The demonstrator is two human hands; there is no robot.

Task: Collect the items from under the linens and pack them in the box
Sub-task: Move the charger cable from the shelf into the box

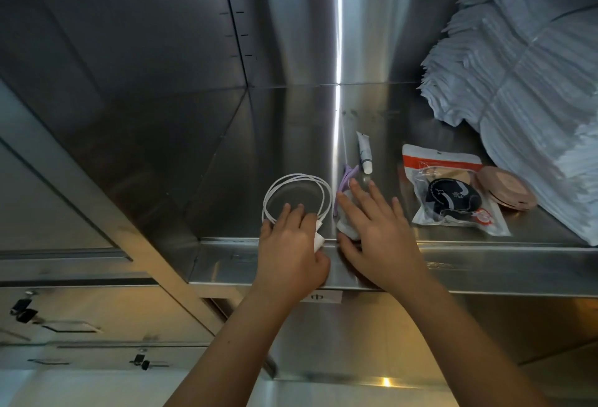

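Note:
On a steel shelf (291,115) a coiled white cable (297,180) lies near the front edge. My left hand (291,245) grips the cable's near end, with its white plug by my thumb. My right hand (375,228) lies with spread fingers over a small white item (348,228) and a purple item (346,180). A small white tube (364,151), a plastic pouch with a black puff (453,193) and a pink round compact (506,188) lie to the right. The stack of white linens (524,83) sits at the far right. No box is in view.
The shelf's front lip (485,264) runs across under my hands. Steel cabinet walls (129,50) enclose the shelf at the left and back. Lower cabinet doors with latches (22,309) show at the bottom left.

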